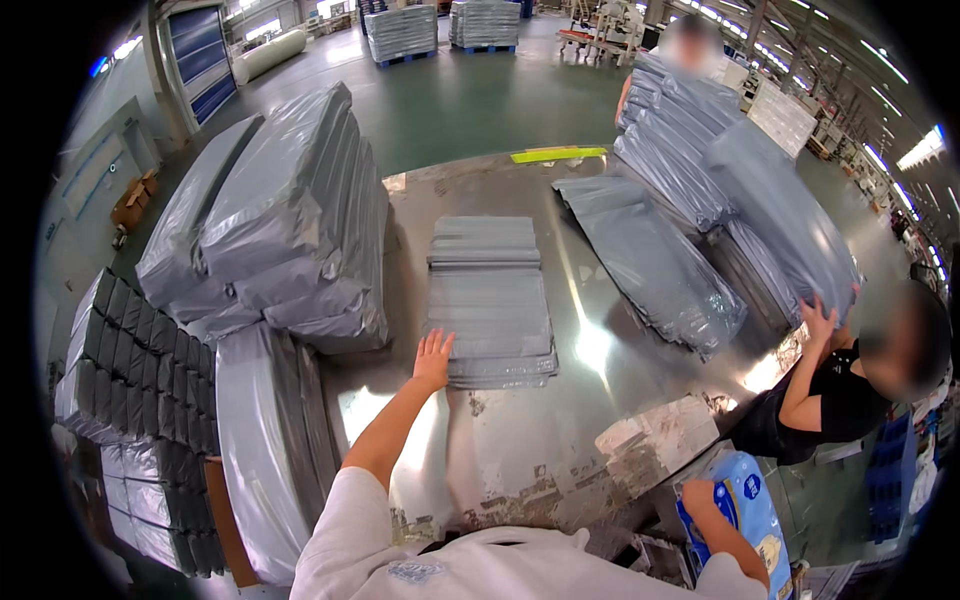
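Observation:
A flat stack of grey plastic bags (490,310) lies on the metal table in front of me, with a folded band across its far part. My left hand (433,360) rests at its near left edge, fingers stretched and spread, holding nothing. Low on the right, my right hand (702,496) is curled at the upper left of a blue printed plastic pack (752,505). Its fingertips are hidden there, so what they hold does not show.
Tall piles of grey bags (290,200) stand on the left, with a looser pile (650,255) on the right. A co-worker (840,370) at the right touches a grey bundle (780,210); another person stands behind the far right pile. Yellow-green tape (558,155) marks the metal table's (520,430) far edge.

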Available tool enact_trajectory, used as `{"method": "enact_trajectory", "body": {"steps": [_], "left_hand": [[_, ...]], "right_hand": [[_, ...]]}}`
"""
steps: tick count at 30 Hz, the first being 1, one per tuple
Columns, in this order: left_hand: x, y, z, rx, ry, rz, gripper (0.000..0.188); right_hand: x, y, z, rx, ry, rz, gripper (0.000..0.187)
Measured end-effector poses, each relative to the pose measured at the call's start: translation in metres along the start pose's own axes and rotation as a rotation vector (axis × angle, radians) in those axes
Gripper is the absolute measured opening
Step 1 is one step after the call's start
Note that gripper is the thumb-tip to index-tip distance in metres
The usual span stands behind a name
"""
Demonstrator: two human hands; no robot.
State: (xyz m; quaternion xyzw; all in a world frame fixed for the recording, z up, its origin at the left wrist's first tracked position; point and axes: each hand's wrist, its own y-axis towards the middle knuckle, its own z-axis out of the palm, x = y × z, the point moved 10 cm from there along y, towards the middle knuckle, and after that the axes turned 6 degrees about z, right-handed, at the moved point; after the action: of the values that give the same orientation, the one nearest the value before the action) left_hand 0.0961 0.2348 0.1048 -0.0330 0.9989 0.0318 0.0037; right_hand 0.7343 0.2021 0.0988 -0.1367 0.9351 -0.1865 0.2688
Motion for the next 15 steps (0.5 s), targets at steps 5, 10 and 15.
{"method": "enact_trajectory", "body": {"steps": [5,10,15], "left_hand": [[0.012,0.046,0.058,0.487,-0.372,-0.113,0.083],[-0.01,0.029,0.116,0.469,-0.353,0.177,0.055],[-0.028,-0.001,0.06,0.145,-0.086,0.246,0.048]], "right_hand": [[0.001,-0.002,0.011,0.003,0.086,-0.092,0.015],[0.076,-0.009,-0.054,0.108,0.113,-0.406,0.022],[0.193,0.016,-0.206,-0.09,0.248,-0.75,0.015]]}}
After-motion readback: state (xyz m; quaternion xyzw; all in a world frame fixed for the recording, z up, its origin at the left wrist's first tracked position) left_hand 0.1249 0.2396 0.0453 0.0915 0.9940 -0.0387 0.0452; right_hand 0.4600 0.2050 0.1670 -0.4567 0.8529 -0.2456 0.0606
